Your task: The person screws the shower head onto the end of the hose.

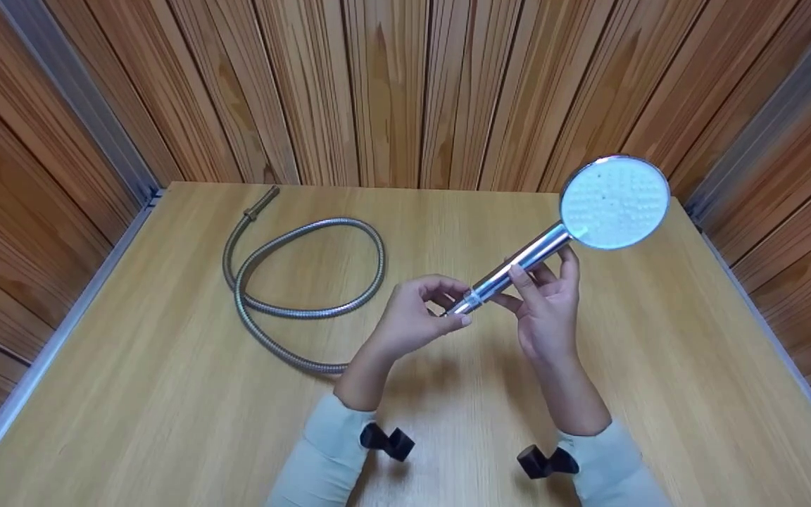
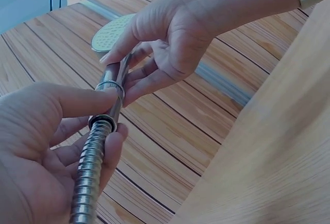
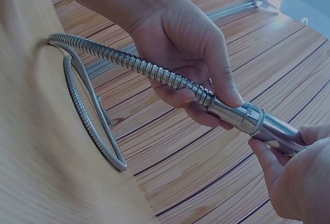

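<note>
A chrome hand shower (image 1: pixel 614 202) is held up over the table, its round white nozzle face tilted toward the head camera at upper right. My right hand (image 1: pixel 550 317) holds its handle (image 1: pixel 529 257) between thumb and fingers. At the handle's lower end, my left hand (image 1: pixel 409 320) pinches the metal end fitting (image 3: pixel 229 111) of a ribbed shower hose (image 3: pixel 139 66). In the right wrist view, the fitting meets the handle end in one line. The left wrist view has the hose (image 2: pixel 88 167) running back under my left palm.
The rest of the hose lies looped on the wooden table (image 1: pixel 187 422), its free end (image 1: pixel 265 201) near the back left edge. Wood-panelled walls (image 1: pixel 384 91) rise behind and at both sides. Black wrist mounts (image 1: pixel 388 442) sit on both pale sleeves.
</note>
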`<state>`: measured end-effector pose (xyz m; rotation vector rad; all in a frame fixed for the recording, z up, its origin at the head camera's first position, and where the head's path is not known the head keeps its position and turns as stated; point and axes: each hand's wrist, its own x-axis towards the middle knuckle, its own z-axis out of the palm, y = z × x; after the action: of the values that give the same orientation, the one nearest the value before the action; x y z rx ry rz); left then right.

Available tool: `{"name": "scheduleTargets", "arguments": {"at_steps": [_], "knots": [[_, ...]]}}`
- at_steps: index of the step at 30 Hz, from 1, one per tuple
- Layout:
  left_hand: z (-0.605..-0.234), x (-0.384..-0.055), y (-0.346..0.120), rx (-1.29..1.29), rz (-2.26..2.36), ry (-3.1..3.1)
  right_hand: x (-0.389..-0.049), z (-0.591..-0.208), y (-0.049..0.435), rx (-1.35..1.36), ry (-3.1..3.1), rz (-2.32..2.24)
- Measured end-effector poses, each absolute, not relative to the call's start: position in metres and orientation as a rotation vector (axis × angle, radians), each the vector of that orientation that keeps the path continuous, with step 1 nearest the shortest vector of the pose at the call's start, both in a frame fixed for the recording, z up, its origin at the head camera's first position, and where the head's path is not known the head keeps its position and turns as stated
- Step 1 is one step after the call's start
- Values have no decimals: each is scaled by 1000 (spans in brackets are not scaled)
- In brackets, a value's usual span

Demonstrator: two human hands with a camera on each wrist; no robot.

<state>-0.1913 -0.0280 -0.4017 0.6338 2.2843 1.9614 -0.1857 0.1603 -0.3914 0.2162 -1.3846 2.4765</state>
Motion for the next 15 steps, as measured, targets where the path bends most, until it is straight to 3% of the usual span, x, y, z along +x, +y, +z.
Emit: {"name": "scheduleTargets", "arguments": {"at_steps": [15], "knots": [[-399, -190, -29, 658, 1957, 2218, -185, -391, 160, 188, -1404, 2463]]}}
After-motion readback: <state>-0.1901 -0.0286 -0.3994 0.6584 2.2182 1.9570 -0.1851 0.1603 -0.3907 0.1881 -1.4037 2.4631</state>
